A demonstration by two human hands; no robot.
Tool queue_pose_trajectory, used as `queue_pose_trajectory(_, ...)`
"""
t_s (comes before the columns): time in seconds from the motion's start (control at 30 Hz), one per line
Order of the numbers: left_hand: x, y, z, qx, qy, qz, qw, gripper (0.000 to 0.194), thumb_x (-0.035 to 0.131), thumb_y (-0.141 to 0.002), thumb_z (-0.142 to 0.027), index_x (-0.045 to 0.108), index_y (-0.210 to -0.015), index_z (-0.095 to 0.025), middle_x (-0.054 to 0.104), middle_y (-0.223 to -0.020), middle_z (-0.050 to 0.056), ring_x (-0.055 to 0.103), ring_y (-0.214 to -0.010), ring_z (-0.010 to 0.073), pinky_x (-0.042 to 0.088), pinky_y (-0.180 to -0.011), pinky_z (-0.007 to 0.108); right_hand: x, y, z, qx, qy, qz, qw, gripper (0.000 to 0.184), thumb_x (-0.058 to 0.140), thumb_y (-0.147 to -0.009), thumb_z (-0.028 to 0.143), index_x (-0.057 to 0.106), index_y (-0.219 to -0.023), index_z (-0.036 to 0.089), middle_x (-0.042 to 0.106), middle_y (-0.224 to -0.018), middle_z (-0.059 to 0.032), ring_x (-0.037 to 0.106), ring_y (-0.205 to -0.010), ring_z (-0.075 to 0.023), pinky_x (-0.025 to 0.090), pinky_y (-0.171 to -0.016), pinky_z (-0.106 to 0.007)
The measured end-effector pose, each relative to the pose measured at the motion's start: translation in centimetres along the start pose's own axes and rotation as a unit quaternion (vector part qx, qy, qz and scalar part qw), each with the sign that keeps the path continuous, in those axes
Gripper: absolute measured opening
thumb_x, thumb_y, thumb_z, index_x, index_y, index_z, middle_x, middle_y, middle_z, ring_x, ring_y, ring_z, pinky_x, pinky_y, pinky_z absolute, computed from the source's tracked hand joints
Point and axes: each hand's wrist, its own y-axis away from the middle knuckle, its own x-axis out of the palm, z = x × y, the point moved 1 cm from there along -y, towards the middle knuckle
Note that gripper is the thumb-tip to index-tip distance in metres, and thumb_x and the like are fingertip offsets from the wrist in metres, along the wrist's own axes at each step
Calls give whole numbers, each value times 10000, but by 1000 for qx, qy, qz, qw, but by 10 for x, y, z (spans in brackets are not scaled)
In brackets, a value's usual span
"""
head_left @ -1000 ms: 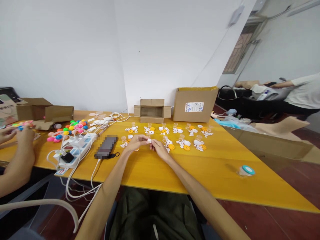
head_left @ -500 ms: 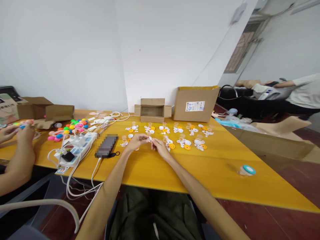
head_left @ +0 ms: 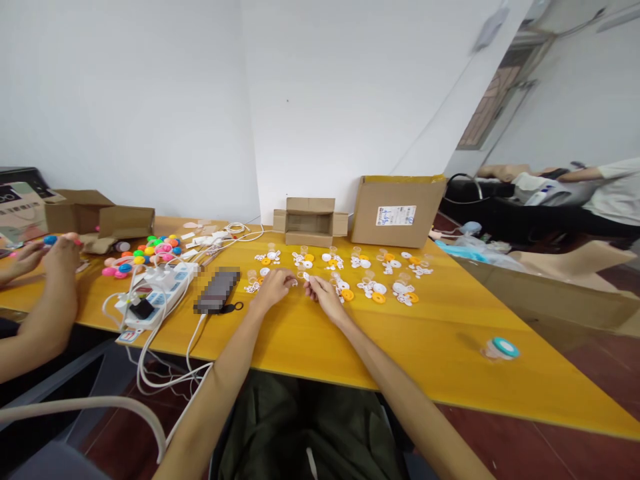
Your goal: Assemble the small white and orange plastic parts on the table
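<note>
My right hand pinches a small white plastic piece between thumb and fingers, held just above the table. To its left, my left hand has its fingers curled together; a pale edge shows at the fingertips, too small to name. A short gap separates the two hands. Around and behind them lie two rows of small sets: clear cups, white perforated pieces, white discs and orange rings. My left hand partly covers one set of the front row.
A power strip with cables and a phone lie left. A turquoise-lidded jar stands right. Cardboard boxes line the wall side. Colourful balls lie near a co-worker's hands.
My hands have come apart from the white piece they both held; it stays in my right hand. The whole view has shifted slightly. The co-worker's hands have risen a little.
</note>
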Motion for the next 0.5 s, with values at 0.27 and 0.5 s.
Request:
queue_pose_trajectory(0.27,-1,1,-4,-35,-45,7,998,158,643,-842,-163,789,-862,-217,776,-850,92,706,-899,262,483,-868,343,0,1,-1,-23,19,6,1000,493,569,-829,732,591,-753,245,617,-672,8,561,-617,-166,471,-615,-301)
queue_pose_trajectory(0.5,1,-1,2,-33,-19,-24,999,180,675,-811,-158,782,-938,-229,777,-903,80,693,-934,255,495,-890,336,1,-1,-4,-18,6,-3,1000,448,614,-794,687,616,-812,239,635,-677,8,571,-613,-169,481,-610,-308)
